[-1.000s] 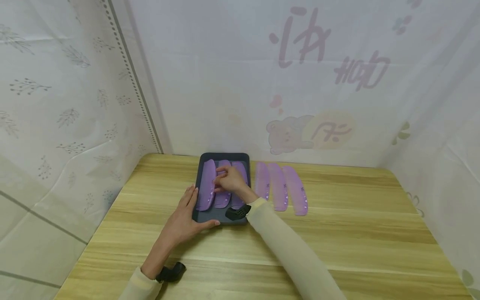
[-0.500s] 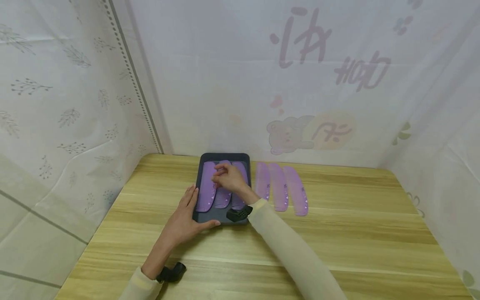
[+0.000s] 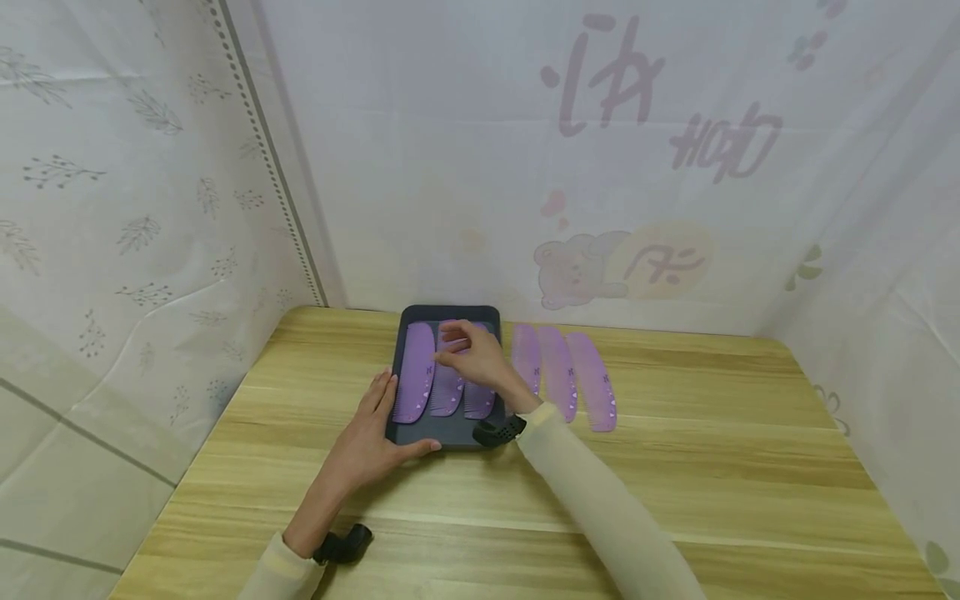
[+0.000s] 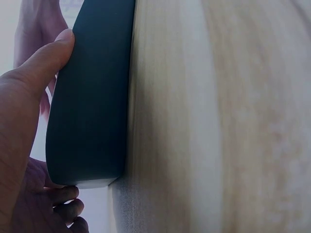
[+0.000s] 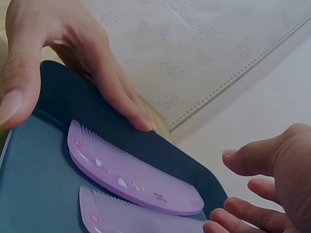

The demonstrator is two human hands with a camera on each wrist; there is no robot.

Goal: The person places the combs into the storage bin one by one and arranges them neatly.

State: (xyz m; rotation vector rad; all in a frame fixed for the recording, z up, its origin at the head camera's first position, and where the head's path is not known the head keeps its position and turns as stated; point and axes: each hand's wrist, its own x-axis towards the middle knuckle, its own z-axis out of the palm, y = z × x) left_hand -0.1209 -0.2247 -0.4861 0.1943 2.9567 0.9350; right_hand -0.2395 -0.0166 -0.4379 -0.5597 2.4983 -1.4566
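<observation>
A dark tray (image 3: 442, 432) holds three purple combs, the left comb (image 3: 415, 375), the middle comb (image 3: 447, 398) and the right comb (image 3: 478, 402). My left hand (image 3: 365, 436) rests on the tray's near left corner, fingers along the left side and thumb on the front rim. Over the middle and right combs hovers my right hand (image 3: 476, 357), holding nothing and partly covering them. In the right wrist view its fingers are loosely bent, apart from the left comb (image 5: 131, 174).
Three paler purple combs lie side by side on the wooden table (image 3: 675, 467), right of the tray: a near one (image 3: 527, 354), a middle one (image 3: 557, 371) and a far right one (image 3: 592, 383). A printed curtain (image 3: 450, 167) hangs behind the table.
The left comb now lies flat in the tray, where it was tilted with my right hand at its edge. My right hand has drawn back to the right. My left hand stays put.
</observation>
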